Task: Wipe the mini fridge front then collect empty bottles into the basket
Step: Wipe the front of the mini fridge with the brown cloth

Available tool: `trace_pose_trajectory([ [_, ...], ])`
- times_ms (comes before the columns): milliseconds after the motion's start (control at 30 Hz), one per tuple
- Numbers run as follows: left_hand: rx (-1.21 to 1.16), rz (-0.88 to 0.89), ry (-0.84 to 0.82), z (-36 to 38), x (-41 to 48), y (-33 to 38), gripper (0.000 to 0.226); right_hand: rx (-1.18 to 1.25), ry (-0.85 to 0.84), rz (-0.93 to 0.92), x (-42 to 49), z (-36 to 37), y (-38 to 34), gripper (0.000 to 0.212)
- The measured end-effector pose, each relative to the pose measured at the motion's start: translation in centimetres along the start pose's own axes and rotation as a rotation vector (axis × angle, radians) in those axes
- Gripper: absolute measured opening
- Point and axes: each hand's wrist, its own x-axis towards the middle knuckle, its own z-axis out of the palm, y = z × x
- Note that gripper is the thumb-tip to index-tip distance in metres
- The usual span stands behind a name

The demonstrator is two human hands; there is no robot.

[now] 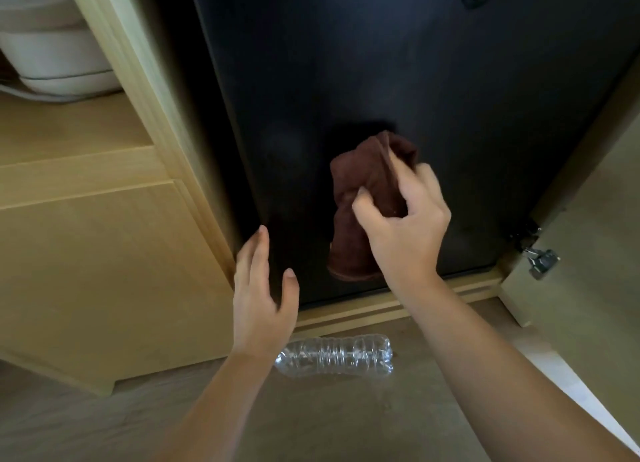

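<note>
The black front of the mini fridge [398, 80] fills the middle of the view, set in a light wooden cabinet. My right hand [405, 219] grips a bunched brown cloth [360, 201] against the lower part of the fridge door. My left hand [263, 288] is open with straight fingers at the door's lower left edge, fingertips near the black surface. An empty clear plastic bottle [339, 356] lies on its side on the floor just below the fridge, between my forearms. No basket is in view.
A wooden cabinet frame [180, 142] and drawer fronts [104, 260] stand to the left, with a white appliance [59, 59] on a shelf at top left. An open cabinet door with a metal hinge [540, 257] is at the right. The floor [311, 420] is pale wood.
</note>
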Motion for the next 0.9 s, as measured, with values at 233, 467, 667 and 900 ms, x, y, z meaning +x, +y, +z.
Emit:
trace_pose_trajectory([
  [233,-0.033,-0.015,-0.022,0.1,-0.8,-0.4,0.05,-0.317,-0.451,-0.077,-7.4,0.0,5.7,0.044],
  [467,-0.053,-0.027,-0.012,0.2,-1.1,-0.5,0.052,-0.051,-0.203,0.02,-1.8,0.8,0.3,0.044],
  [667,-0.058,-0.037,-0.017,0.0,-1.1,-0.4,0.053,-0.015,-0.16,-0.037,-2.1,1.6,0.1,0.042],
  [900,-0.058,-0.03,-0.035,-0.4,-1.4,0.0,0.05,-0.136,-0.534,0.243,-10.5,0.4,7.4,0.047],
])
